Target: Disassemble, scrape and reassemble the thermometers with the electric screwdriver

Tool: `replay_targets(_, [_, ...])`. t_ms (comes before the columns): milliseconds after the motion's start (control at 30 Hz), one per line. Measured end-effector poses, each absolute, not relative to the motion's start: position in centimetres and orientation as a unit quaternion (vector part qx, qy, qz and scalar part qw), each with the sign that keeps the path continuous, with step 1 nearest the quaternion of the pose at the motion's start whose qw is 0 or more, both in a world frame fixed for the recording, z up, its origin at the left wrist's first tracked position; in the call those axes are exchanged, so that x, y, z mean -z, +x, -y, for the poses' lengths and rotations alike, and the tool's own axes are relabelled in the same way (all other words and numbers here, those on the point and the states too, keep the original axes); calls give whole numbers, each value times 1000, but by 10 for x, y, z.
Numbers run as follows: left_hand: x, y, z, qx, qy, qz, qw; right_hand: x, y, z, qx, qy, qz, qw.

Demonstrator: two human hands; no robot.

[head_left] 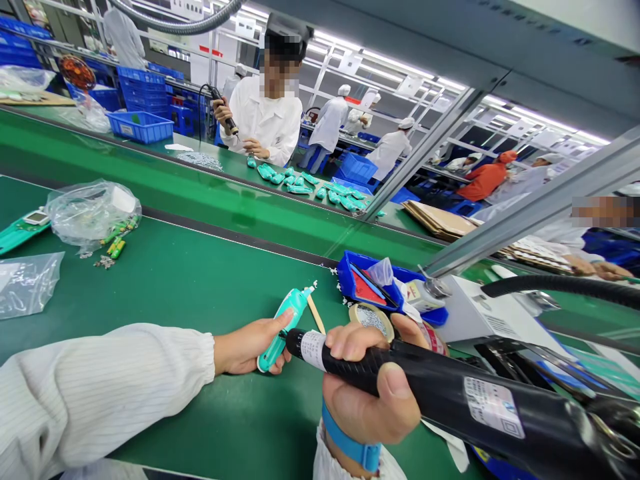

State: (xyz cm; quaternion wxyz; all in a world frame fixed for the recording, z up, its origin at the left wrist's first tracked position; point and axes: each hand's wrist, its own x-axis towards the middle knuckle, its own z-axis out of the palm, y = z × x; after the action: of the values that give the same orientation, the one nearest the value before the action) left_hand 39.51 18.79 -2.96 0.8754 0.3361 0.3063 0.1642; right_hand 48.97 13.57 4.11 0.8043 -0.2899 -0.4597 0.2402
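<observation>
Teal plastic gadget (289,325) sits upright-tilted in the left hand (249,347), above the green bench top, with its narrow end pointing away from the person. It looks light and stiff, and its smooth, rounded shell may be slippery, so the thick middle seems the safest place to hold it; the thin tip and any loose seam look less secure. The left fingers wrap closed around its lower end, with the thumb (283,323) pressed along the side. The right hand (370,390) is closed firmly around the barrel of a black electric screwdriver (425,373), whose nose comes in right beside the gadget's lower end, though whether they touch is hard to tell. A blue wrist strap (350,437) circles the right wrist. Just past the gadget lie a thin wooden stick (315,313) and a roll of tape (371,320), next to a blue plastic bin (363,280) holding assorted small items. Further left on the green bench top (165,313) are clear plastic bags (93,213) and small parts. Across the line, a person in white (265,113) holds a similar screwdriver above a row of teal gadgets (300,183)
</observation>
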Motion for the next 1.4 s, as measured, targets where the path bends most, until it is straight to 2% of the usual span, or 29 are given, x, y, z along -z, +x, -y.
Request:
replay_targets(433, [30, 396, -187, -167, 341, -309, 872, -38, 491, -137, -240, -261, 486, 799])
replay_targets(633, [31, 396, -186, -160, 319, -324, 876, -41, 497, -127, -235, -298, 448, 810])
replay_targets(733, [29, 396, -184, -158, 312, -332, 876, -53, 521, -120, -184, -318, 446, 816])
replay_targets(867, [23, 393, -180, -149, 311, -343, 874, -68, 571, -126, -41, -368, 387, 844])
replay_targets(1000, [19, 393, -178, -140, 325, -338, 872, -61, 614, -150, 67, -405, 326, 852])
replay_targets(1200, [14, 395, -177, -138, 317, -348, 872, -30, 633, -171, 38, -447, 316, 836])
replay_targets(1400, [13, 395, -177, -138, 316, -354, 869, -28, 626, -165, -11, -468, 326, 821])
